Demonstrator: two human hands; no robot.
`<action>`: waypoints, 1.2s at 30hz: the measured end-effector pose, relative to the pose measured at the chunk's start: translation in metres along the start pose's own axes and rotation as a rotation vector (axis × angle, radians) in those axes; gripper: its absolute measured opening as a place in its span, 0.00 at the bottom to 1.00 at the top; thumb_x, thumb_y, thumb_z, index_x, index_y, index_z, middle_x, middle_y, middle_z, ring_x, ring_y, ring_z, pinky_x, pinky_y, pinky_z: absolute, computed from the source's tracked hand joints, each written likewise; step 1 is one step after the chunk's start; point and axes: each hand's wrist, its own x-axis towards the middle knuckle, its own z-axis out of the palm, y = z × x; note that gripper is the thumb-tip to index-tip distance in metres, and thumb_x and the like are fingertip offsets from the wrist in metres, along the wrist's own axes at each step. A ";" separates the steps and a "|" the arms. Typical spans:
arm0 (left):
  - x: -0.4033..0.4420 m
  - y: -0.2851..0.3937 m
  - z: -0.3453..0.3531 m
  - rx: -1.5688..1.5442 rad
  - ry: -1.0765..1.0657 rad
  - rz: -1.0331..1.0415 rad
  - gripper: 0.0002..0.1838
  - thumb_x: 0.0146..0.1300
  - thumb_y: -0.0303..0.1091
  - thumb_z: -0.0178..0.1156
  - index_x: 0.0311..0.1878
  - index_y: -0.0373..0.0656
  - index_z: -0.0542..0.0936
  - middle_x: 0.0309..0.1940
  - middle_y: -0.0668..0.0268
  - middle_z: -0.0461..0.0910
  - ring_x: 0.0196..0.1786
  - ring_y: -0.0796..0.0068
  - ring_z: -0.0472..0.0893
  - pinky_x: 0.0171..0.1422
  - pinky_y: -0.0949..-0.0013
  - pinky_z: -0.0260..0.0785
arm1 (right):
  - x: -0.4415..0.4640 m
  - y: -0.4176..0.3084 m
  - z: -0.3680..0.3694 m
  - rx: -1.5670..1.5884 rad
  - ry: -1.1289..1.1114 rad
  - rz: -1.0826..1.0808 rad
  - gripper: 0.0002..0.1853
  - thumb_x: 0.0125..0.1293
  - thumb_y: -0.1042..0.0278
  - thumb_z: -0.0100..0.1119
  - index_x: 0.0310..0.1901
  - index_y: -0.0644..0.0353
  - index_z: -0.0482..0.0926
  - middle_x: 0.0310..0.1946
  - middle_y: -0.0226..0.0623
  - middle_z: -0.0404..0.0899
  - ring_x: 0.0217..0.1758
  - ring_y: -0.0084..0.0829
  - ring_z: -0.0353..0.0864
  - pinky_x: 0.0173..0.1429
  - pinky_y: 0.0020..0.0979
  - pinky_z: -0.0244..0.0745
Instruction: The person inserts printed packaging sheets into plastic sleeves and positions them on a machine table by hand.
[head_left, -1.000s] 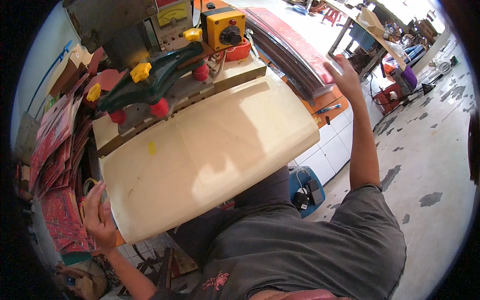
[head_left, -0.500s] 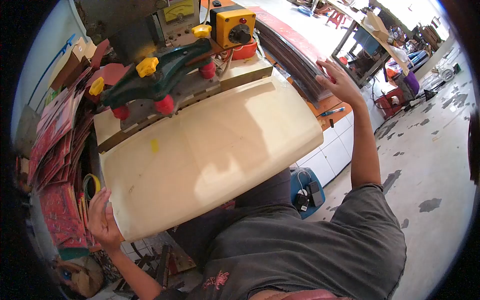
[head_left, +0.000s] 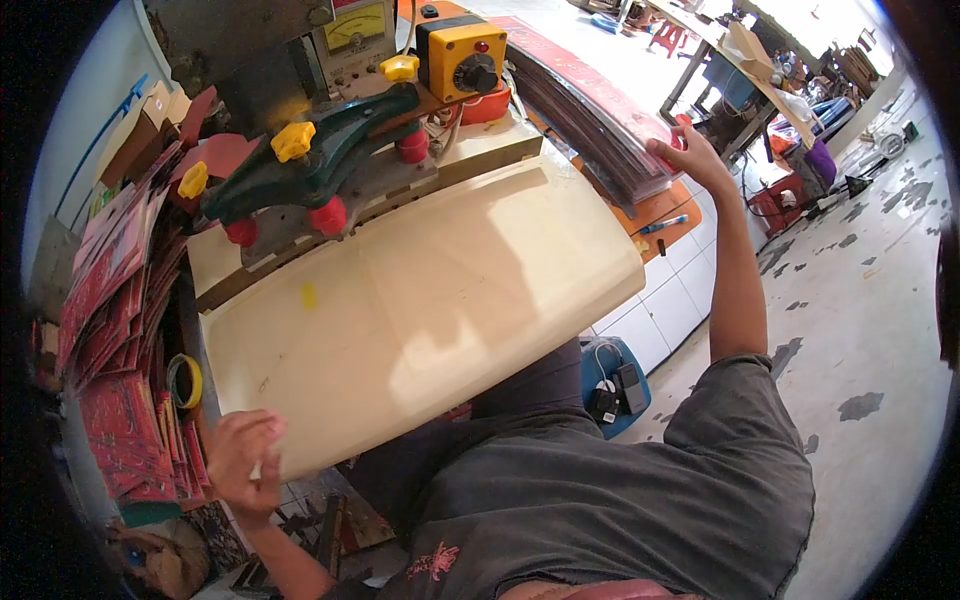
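My left hand [head_left: 245,460] is over the lower left corner of a cream padded board [head_left: 430,310]; its fingers are slightly blurred, half curled and apart from the thumb, with nothing visible in them. Out to the right, my right hand [head_left: 695,158] has its thumb and fingers at the near end of a stack of red printed sheets [head_left: 590,85] in clear plastic. Red sheet shows between the thumb and fingers. Above the board stands a press with a dark green clamp arm [head_left: 320,150], yellow knobs [head_left: 293,142] and red feet [head_left: 328,215].
Red printed card pieces [head_left: 125,420] are heaped on the left, with a yellow tape roll [head_left: 185,381] beside them. A yellow control box [head_left: 462,60] sits by the press. A blue pen [head_left: 664,224] lies on the orange tabletop. A blue bin [head_left: 630,380] with chargers stands below.
My left hand has moved right and slightly down, from the board's left edge to over its corner. My right hand has shifted a little right, at the stack's end.
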 end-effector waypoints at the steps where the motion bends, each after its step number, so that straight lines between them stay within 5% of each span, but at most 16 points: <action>1: 0.002 0.007 0.004 -0.050 -0.054 0.045 0.08 0.69 0.32 0.62 0.46 0.40 0.86 0.40 0.60 0.89 0.48 0.56 0.87 0.52 0.57 0.75 | 0.004 0.004 -0.001 -0.001 0.000 0.000 0.46 0.54 0.27 0.72 0.51 0.73 0.82 0.43 0.48 0.83 0.43 0.36 0.83 0.48 0.38 0.77; 6: 0.004 0.041 0.037 -0.298 -0.291 0.098 0.12 0.62 0.40 0.72 0.47 0.47 0.88 0.40 0.68 0.90 0.46 0.66 0.88 0.48 0.62 0.74 | 0.022 0.035 0.006 0.172 0.042 0.094 0.37 0.57 0.32 0.72 0.38 0.71 0.87 0.30 0.43 0.84 0.37 0.35 0.84 0.46 0.35 0.78; 10: -0.001 0.062 0.062 -0.519 -0.500 0.103 0.14 0.61 0.39 0.73 0.48 0.48 0.89 0.42 0.68 0.90 0.48 0.68 0.88 0.49 0.63 0.75 | 0.036 0.060 0.017 0.181 0.221 0.081 0.33 0.61 0.38 0.70 0.40 0.70 0.87 0.32 0.48 0.87 0.38 0.37 0.87 0.49 0.36 0.79; 14: -0.017 0.062 0.091 -0.599 -0.701 0.012 0.15 0.64 0.37 0.70 0.54 0.49 0.88 0.44 0.64 0.89 0.52 0.63 0.87 0.55 0.61 0.76 | 0.031 0.055 0.015 0.021 0.319 0.071 0.27 0.63 0.44 0.68 0.45 0.66 0.87 0.38 0.50 0.89 0.44 0.40 0.90 0.53 0.38 0.80; 17: -0.045 0.040 0.126 -0.559 -0.790 -0.274 0.17 0.68 0.37 0.66 0.58 0.45 0.85 0.50 0.53 0.86 0.55 0.51 0.84 0.64 0.54 0.74 | 0.026 0.046 0.016 0.003 0.369 0.083 0.26 0.63 0.46 0.67 0.45 0.66 0.87 0.38 0.50 0.89 0.45 0.42 0.90 0.54 0.39 0.81; 21: -0.102 -0.001 0.169 -0.209 -0.719 -0.319 0.21 0.72 0.43 0.63 0.62 0.42 0.81 0.57 0.47 0.82 0.62 0.44 0.80 0.68 0.50 0.71 | 0.029 0.049 0.017 0.014 0.376 0.078 0.26 0.63 0.46 0.67 0.43 0.68 0.87 0.39 0.51 0.89 0.44 0.43 0.90 0.54 0.39 0.81; 23: -0.121 -0.018 0.185 -0.057 -0.781 -0.519 0.29 0.75 0.53 0.57 0.70 0.44 0.75 0.73 0.48 0.70 0.76 0.38 0.65 0.81 0.45 0.55 | 0.038 0.065 0.018 0.025 0.346 0.078 0.27 0.63 0.47 0.67 0.43 0.70 0.87 0.39 0.51 0.89 0.44 0.42 0.90 0.54 0.39 0.80; 27: -0.134 -0.028 0.200 0.022 -0.815 -0.461 0.31 0.76 0.57 0.54 0.70 0.43 0.74 0.74 0.47 0.68 0.77 0.38 0.63 0.82 0.41 0.53 | 0.041 0.068 0.016 0.209 0.210 0.138 0.26 0.66 0.50 0.67 0.42 0.74 0.86 0.38 0.48 0.89 0.44 0.36 0.89 0.52 0.36 0.79; 29: -0.143 -0.030 0.209 0.109 -0.575 -0.324 0.23 0.75 0.45 0.59 0.64 0.38 0.79 0.60 0.43 0.79 0.64 0.38 0.76 0.70 0.43 0.67 | 0.037 0.061 0.016 0.218 0.223 0.132 0.26 0.67 0.51 0.66 0.43 0.75 0.86 0.37 0.47 0.89 0.43 0.35 0.88 0.51 0.36 0.79; 33: -0.156 -0.041 0.221 0.123 -0.524 -0.336 0.22 0.75 0.43 0.58 0.63 0.38 0.79 0.59 0.43 0.80 0.63 0.39 0.77 0.69 0.42 0.67 | 0.041 0.065 0.018 0.235 0.219 0.136 0.25 0.68 0.52 0.65 0.43 0.75 0.86 0.36 0.47 0.89 0.41 0.33 0.87 0.49 0.36 0.78; 34: -0.159 -0.046 0.225 0.071 -0.550 -0.432 0.26 0.75 0.49 0.56 0.67 0.40 0.76 0.65 0.45 0.76 0.68 0.38 0.72 0.74 0.41 0.61 | 0.042 0.069 0.018 0.235 0.218 0.137 0.25 0.68 0.52 0.65 0.43 0.75 0.86 0.36 0.47 0.89 0.41 0.33 0.87 0.49 0.36 0.78; 36: -0.162 -0.051 0.234 0.020 -0.577 -0.528 0.31 0.76 0.55 0.54 0.71 0.42 0.74 0.71 0.46 0.72 0.73 0.37 0.68 0.79 0.39 0.55 | 0.047 0.074 0.019 0.213 0.181 0.142 0.17 0.72 0.56 0.67 0.42 0.66 0.86 0.30 0.31 0.84 0.31 0.21 0.79 0.38 0.28 0.74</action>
